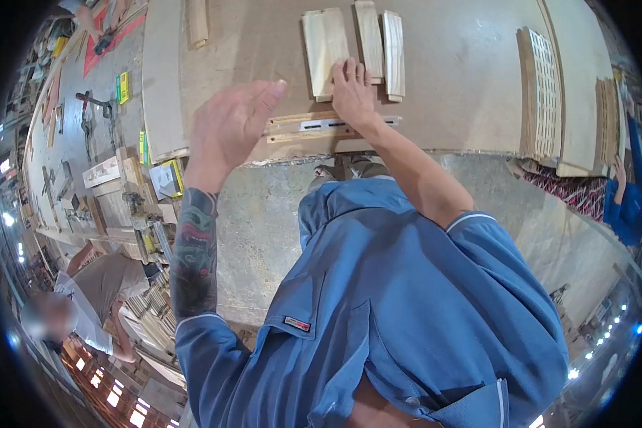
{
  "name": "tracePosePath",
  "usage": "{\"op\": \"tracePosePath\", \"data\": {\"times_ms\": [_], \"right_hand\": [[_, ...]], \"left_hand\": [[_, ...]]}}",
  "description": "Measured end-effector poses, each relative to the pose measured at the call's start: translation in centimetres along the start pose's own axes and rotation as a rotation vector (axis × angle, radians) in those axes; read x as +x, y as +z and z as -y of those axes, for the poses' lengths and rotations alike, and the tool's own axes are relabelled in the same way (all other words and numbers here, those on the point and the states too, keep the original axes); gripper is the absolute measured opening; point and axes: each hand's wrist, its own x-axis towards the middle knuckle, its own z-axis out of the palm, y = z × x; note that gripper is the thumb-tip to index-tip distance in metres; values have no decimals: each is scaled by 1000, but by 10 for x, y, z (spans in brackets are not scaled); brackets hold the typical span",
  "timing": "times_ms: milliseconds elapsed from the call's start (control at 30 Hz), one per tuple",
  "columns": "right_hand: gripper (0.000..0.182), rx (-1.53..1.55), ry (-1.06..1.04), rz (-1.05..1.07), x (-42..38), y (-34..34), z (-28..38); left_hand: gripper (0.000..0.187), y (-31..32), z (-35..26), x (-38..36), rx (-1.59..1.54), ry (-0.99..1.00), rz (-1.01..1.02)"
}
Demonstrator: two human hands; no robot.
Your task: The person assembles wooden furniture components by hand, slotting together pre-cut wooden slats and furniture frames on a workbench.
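Note:
My right hand (353, 91) lies over the near end of a wide pale wooden board (325, 46), fingers slightly spread and its thumb hidden. Its fingertips reach into the gap beside a narrower wooden piece (369, 39). A third slim wooden strip (394, 57) stands just to the right. My left hand (237, 125) is raised above the table's near edge, a little blurred, with thumb and fingers stretched out and nothing visible in it. Between my hands and my body lie thin light wooden strips (285, 135) and a slotted metal rail (321, 124).
The brown worktable (449, 107) carries a stack of slotted wooden pieces (542, 93) at right. Clamps (96, 107), yellow-green boxes (123, 87) and wood offcuts cover a bench at left. One person bends at lower left (107, 285); another person's blue sleeve (620, 207) shows at right.

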Motion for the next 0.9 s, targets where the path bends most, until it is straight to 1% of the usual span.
{"op": "tracePosePath", "data": {"times_ms": [67,100,167,200,233,300,367,433,467,500,567,633,700,733,767,833,867,900], "right_hand": [[66,141,68,65,-12,-5,19],[66,74,34,-89,33,-9,-6],[63,240,301,-149,17,-9,22],[67,239,362,-203,4,-10,35],[67,237,364,-205,5,-11,40],[70,183,416,-170,9,-11,46],[68,187,437,-151,18,-19,45],[63,252,692,94,28,-35,38],[66,298,618,111,28,-43,37],[66,294,618,113,26,-38,40],[71,26,309,-46,18,-17,50],[72,49,334,-85,12,-3,58],[70,21,270,-98,14,-1,56],[70,38,276,-27,17,-6,55],[70,34,279,-26,18,-12,50],[72,159,302,55,17,-34,45],[82,122,416,10,18,-33,35],[90,99,558,-79,23,-14,8]], "left_hand": [[55,-8,2,6,-41,17,43],[55,7,-6,20,-48,106,-104],[55,3,-9,4,-43,49,-58],[55,0,-8,-2,-41,42,-37],[54,1,-7,-3,-35,41,-51],[54,5,-5,-6,-44,28,-67],[60,7,-2,-5,-28,16,-66],[60,12,5,-1,-17,36,-94],[61,15,7,-2,-6,64,-120],[61,14,5,-3,-10,63,-118],[62,10,1,-5,-16,2,-65],[61,11,2,-6,1,24,-70],[61,16,7,-6,17,50,-69],[61,20,11,-4,23,114,-123],[61,23,14,-3,30,177,-181],[61,17,9,-6,14,147,-146],[61,15,7,-6,0,115,-115],[61,15,7,-6,-2,113,-116]]}}
